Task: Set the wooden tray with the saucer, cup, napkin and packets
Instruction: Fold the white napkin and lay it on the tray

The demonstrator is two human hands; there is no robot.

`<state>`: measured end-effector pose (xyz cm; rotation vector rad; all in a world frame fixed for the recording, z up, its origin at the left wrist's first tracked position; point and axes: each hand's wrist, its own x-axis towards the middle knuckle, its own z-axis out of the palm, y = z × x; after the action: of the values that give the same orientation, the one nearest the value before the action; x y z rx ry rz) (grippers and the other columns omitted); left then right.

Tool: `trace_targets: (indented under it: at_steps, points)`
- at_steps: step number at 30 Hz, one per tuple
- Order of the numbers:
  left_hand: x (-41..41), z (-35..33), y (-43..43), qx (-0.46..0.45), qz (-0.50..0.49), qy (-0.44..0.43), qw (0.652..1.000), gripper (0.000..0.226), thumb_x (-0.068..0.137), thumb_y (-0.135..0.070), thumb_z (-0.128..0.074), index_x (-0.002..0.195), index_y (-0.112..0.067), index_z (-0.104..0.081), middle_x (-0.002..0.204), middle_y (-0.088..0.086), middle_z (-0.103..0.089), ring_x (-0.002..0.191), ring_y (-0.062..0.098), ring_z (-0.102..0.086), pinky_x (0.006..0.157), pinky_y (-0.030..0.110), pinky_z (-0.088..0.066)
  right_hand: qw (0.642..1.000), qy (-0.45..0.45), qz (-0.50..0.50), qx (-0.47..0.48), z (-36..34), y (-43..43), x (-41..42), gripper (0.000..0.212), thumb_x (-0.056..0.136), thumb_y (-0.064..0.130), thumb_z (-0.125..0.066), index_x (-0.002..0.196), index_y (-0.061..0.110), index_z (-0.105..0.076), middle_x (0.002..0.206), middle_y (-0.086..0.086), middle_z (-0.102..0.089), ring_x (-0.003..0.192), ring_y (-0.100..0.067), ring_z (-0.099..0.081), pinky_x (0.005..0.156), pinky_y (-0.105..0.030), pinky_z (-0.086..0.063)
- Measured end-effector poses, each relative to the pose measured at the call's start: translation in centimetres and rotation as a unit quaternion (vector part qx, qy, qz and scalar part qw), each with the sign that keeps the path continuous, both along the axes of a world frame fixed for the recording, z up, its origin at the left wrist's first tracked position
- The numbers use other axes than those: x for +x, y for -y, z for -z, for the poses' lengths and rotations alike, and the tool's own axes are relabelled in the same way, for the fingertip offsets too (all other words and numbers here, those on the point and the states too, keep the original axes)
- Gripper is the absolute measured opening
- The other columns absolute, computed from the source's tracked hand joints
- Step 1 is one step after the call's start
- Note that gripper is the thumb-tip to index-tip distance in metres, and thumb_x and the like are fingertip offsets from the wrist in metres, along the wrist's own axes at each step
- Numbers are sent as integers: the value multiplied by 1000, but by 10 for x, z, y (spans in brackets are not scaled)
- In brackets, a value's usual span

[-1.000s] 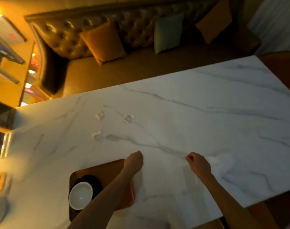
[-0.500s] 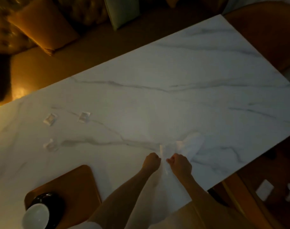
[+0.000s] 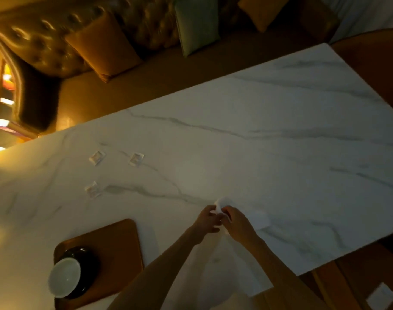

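Both forearms reach forward over the white, grey-veined marble tabletop (image 3: 258, 142) and meet near its near edge; the left hand (image 3: 208, 220) and right hand (image 3: 237, 223) are curled, fingertips pinching a thin white napkin (image 3: 220, 203) between them, its crumpled tip poking up above the knuckles; the wooden tray (image 3: 115, 240), rounded at the corners, lies to the left, carrying a glossy dark saucer (image 3: 88, 262) with a round white cup (image 3: 64, 279) on it; three small square packets (image 3: 136, 159) lie flat farther back
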<state>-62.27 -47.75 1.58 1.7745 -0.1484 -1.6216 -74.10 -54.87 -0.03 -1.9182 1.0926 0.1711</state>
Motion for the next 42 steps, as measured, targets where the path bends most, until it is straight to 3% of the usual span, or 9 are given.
trace_targets:
  at_steps: [5,15,21,25,28,30,36,40,42]
  points:
    - [57,-41,-22,-107,-109,55,987,29,89,-17,-68,111,-3,-57,106,23,-67,90,30,-70,86,45,-59,995,99,-18,20,-47,5,64,25,98,19,-48,118,11,-61,115,-10,-65,104,-21,-62,91,-28,-47]
    - [162,-146,-80,-172,-114,290,935,5,92,0,-59,98,0,-58,75,15,-60,67,26,-58,69,37,-51,966,257,-27,-13,-151,15,130,34,91,3,-51,113,23,-66,78,11,-63,65,3,-56,63,-6,-44]
    - [211,-227,-133,-199,-93,463,858,14,97,-8,-51,104,-4,-62,103,10,-63,95,22,-59,83,37,-52,969,234,-60,-59,-214,18,163,28,93,16,-53,107,36,-66,82,8,-67,75,-5,-62,72,-24,-53]
    - [228,-279,-154,-220,-12,541,812,20,99,-14,-46,117,-20,-53,114,-1,-55,100,16,-56,87,31,-52,973,171,-115,-107,-251,-16,204,39,92,42,-56,130,35,-52,129,3,-60,117,-21,-57,95,-40,-50]
    - [242,-309,-175,-210,95,537,812,28,99,-17,-43,124,-30,-46,122,-2,-53,108,16,-54,92,36,-50,949,230,-210,-36,-288,-74,243,66,75,72,-56,135,52,-38,145,17,-43,132,-8,-40,104,-47,-42]
    - [253,-329,-199,-236,131,507,819,30,99,-21,-44,127,-32,-41,124,-5,-52,109,13,-55,90,35,-51,928,274,-251,2,-313,-116,272,43,79,62,-62,119,63,-46,120,36,-57,114,13,-52,94,-33,-48]
    - [294,-354,-302,-307,-100,427,845,48,94,-52,-45,138,-39,-30,126,-7,-49,113,14,-54,94,37,-48,911,298,-284,-36,-363,-209,344,19,81,53,-64,88,35,-67,81,7,-69,76,-7,-67,65,-24,-53]
    - [319,-340,-367,-233,-26,390,891,86,80,-42,-74,146,-41,-18,130,-10,-43,122,21,-51,83,26,-50,905,363,-220,-37,-365,-258,377,21,88,42,-62,94,22,-63,85,2,-62,80,-13,-62,69,-30,-51]
    - [330,-329,-394,-201,32,380,902,72,81,-41,-72,140,-40,-31,134,-7,-48,116,11,-53,88,24,-49,895,410,-172,-22,-370,-269,386,19,90,41,-61,96,23,-62,87,2,-61,80,-14,-62,69,-32,-52]
